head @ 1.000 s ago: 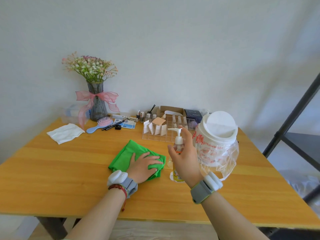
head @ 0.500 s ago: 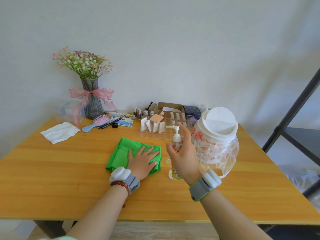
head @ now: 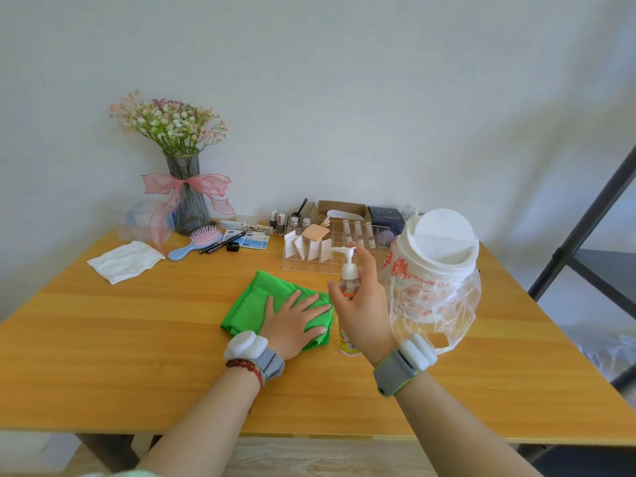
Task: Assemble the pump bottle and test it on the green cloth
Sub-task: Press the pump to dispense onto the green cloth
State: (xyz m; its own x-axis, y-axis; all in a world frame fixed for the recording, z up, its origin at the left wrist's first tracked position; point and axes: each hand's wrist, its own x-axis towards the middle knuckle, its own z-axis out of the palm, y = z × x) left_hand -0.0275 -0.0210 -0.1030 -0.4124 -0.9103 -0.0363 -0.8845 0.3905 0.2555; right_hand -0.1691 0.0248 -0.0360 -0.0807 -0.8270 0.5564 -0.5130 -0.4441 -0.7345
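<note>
The pump bottle (head: 347,287) stands upright on the counter (head: 137,339), just right of the green cloth (head: 251,304). The right hand (head: 361,311) wraps its fingers (head: 335,291) around the bottle; the left hand (head: 292,321) presses flat, fingers spread, on the cloth. The nozzle points left above the cloth, so a press could overshoot or tip the bottle. The right hand hides most of the bottle, so its fill level is unreadable.

Hands (head: 361,304) on pump bottle (head: 348,270), green cloth (head: 254,301)
</note>
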